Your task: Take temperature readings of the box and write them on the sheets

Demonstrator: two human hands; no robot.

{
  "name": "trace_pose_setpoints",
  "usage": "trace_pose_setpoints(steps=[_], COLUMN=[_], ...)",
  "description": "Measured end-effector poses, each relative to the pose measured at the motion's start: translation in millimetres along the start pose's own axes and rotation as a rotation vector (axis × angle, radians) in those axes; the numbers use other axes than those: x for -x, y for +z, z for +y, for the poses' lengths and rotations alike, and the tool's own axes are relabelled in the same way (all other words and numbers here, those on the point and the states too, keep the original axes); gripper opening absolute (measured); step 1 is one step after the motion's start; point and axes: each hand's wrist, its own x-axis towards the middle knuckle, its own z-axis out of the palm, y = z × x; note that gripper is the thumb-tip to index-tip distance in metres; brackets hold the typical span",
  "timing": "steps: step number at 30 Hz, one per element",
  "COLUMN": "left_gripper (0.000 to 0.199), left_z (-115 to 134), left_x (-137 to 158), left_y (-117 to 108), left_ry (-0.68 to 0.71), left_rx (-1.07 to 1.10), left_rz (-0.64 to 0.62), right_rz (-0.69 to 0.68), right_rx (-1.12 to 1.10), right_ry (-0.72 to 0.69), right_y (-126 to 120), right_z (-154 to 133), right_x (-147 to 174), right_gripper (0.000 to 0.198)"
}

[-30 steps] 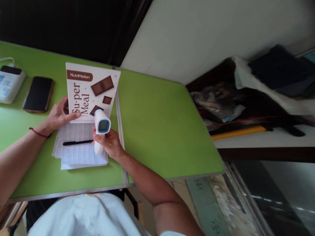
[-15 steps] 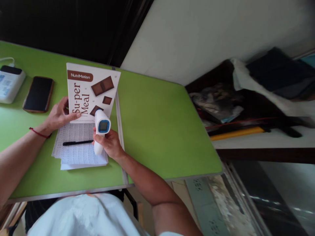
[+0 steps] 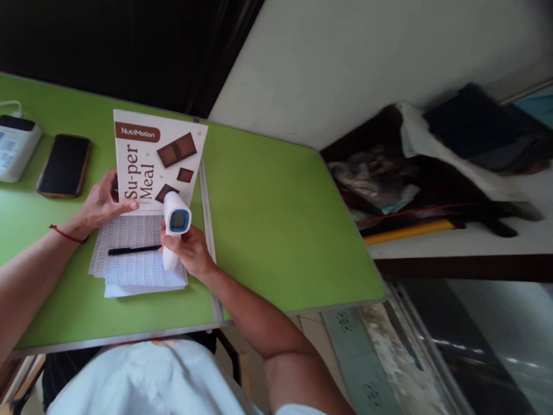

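A white box (image 3: 149, 158) printed "NutriMotion Su-per Meal" with chocolate pieces is tilted up above the papers. My left hand (image 3: 102, 200) grips its lower left corner, thumb on the front face and the other fingers mostly hidden behind. In my right hand (image 3: 191, 249) is a white infrared thermometer (image 3: 171, 208) with a blue-framed screen turned toward me. Its nose overlaps the box's lower right part; whether they touch I cannot tell. Beneath lie handwritten papers (image 3: 133, 274) with a black pen (image 3: 132, 251) across them, its right end by my right fingers.
On the green table (image 3: 276, 225), a dark phone (image 3: 64, 165) and a white device with a cable (image 3: 16, 147) lie to the left. A shelf (image 3: 466, 245) with cloths and a yellow bar (image 3: 408, 231) stands past the right edge. Behind rises a pale wall (image 3: 345, 63).
The whole view has shifted slightly, so everything appears a little further left. Both hands keep their hold on the box and the thermometer.
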Motion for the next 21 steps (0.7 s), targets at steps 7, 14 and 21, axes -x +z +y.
trace_pose_setpoints(steps=[7,14,21], left_gripper=[0.082,0.074,0.077], left_z=[8.4,7.0,7.5], left_x=[-0.3,0.2,0.3], left_y=[-0.3,0.0,-1.0], left_ry=[-0.073,-0.04,-0.059], left_rx=[-0.038,-0.007,-0.036], left_rz=[-0.023,-0.029,-0.033], right_rz=[0.006,0.009,0.001], right_rx=[0.001,0.013,0.009], right_ry=[0.005,0.008,-0.011], right_y=[1.3,1.1,-0.2], right_z=[-4.0,-4.9,-3.1], right_x=[-0.4,-0.1,-0.2], right_gripper=[0.041,0.041,0.037])
